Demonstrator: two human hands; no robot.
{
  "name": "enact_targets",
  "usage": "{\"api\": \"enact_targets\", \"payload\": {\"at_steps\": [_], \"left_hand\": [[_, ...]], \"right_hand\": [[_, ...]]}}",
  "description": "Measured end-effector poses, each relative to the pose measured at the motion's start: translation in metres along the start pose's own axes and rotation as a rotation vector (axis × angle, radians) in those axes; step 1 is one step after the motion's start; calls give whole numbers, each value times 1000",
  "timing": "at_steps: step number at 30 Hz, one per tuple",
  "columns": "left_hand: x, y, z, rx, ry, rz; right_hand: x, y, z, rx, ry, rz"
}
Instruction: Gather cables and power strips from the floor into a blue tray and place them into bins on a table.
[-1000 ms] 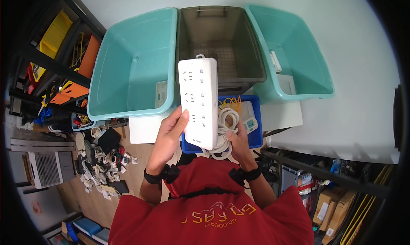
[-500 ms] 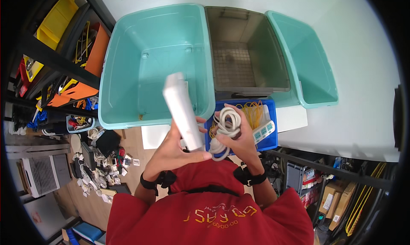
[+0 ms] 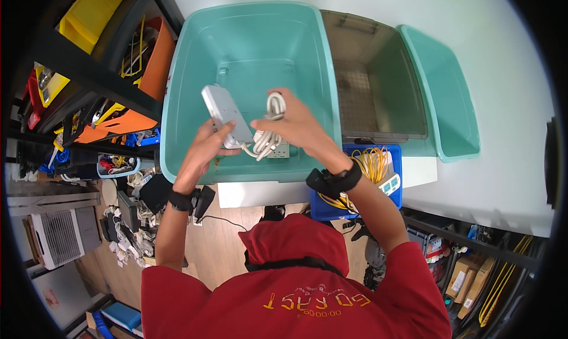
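A white power strip (image 3: 227,115) is in my left hand (image 3: 206,145), fingers closed around its lower end, held tilted over the large teal bin (image 3: 330,73). Its thick white cord (image 3: 276,107) is wound into a coil, and my right hand (image 3: 300,125) grips that coil beside the strip. The cord runs from the strip's lower end to the coil. Below my right hand, a pale piece with sockets (image 3: 279,152) shows in the bin, partly covered by the cord and hand.
A grey-brown translucent bin (image 3: 384,139) and another teal bin (image 3: 438,152) stand to the right. In front is a blue tray (image 3: 322,212) with yellow cables (image 3: 373,164) and a socket strip (image 3: 390,185). Shelving (image 3: 94,73) rises at left; loose items (image 3: 127,232) pile on the floor.
Both hands have moved forward, carrying the power strip and its coiled cord from near my body and the blue tray to over the large teal bin. The view has shifted a little.
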State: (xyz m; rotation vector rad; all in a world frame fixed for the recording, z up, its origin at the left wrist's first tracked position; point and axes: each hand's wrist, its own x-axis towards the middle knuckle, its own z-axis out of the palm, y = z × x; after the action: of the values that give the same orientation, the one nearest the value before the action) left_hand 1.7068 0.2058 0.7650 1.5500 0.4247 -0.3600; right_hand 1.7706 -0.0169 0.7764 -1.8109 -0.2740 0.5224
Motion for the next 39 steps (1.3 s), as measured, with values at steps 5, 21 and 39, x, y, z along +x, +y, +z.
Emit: {"api": "enact_targets", "payload": {"at_steps": [5,21,39], "left_hand": [[39,-34,-34,540,-86,-88],[-17,-40,-69,630,-313,111],[21,-49,-22,872,-442,235]], "right_hand": [[62,17,48,-194,-206,82],[157,103,98,-365,-88,66],[192,356,81,-1160,-693,288]]}}
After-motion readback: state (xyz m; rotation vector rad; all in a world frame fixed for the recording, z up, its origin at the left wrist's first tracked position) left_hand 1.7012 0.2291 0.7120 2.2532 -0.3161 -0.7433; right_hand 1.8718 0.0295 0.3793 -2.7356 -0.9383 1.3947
